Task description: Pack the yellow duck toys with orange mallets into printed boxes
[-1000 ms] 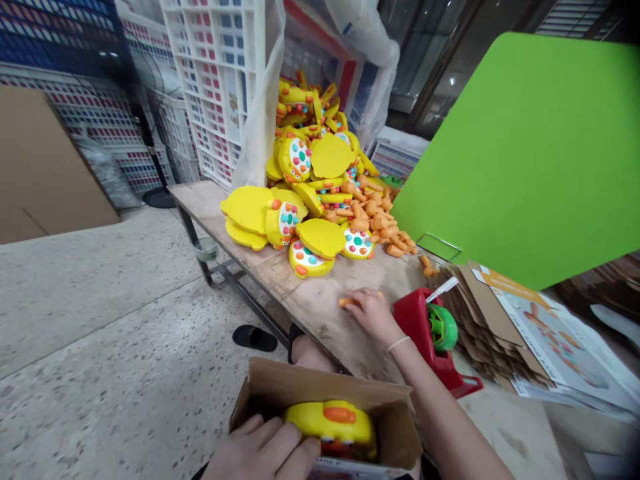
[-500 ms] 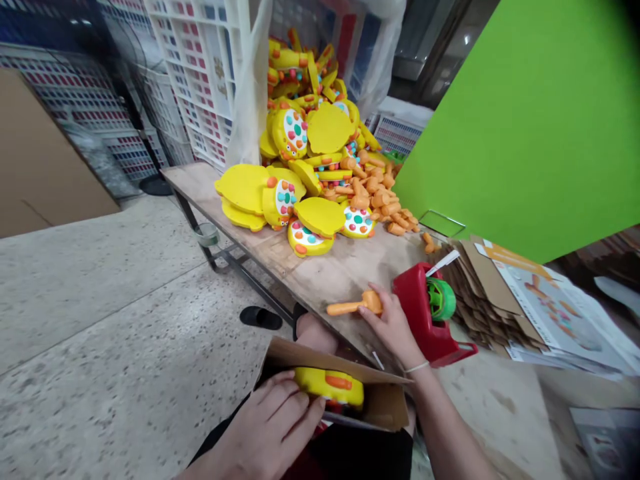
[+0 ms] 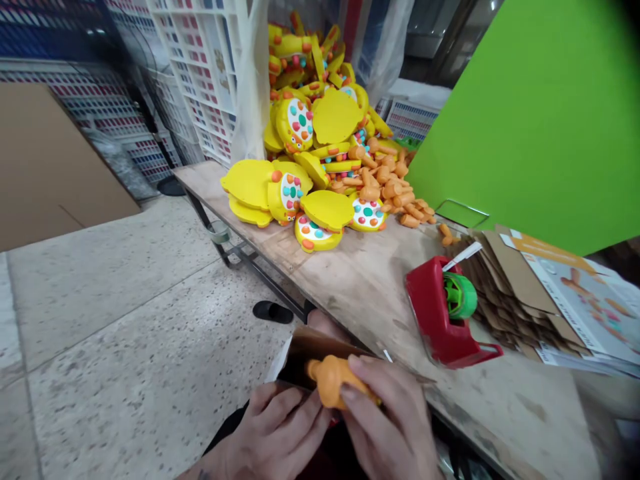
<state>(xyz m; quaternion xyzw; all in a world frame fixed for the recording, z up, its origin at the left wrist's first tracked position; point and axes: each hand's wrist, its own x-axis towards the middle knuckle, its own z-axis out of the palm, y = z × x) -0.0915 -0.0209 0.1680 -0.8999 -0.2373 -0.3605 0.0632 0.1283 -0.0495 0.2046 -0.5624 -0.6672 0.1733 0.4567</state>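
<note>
An open cardboard box (image 3: 327, 343) sits at my lap beside the table's front edge. My right hand (image 3: 387, 413) grips an orange toy hammer (image 3: 334, 381) over the box opening, its thin end pointing inside. My left hand (image 3: 283, 427) is curled over the near wall of the box, fingertips close to the hammer. The yellow toy seen in the box earlier is mostly hidden behind the hammer and hands.
Yellow toys with coloured buttons (image 3: 327, 210) and orange toy hammers (image 3: 385, 183) are heaped on the table (image 3: 360, 280). A red tape dispenser (image 3: 435, 320) stands at right, beside stacked flattened boxes (image 3: 520, 280). A green panel (image 3: 530, 120) rises behind.
My right hand has brought the orange hammer from the tabletop down to the box opening. My left hand has shifted from the yellow toy to the near box wall.
</note>
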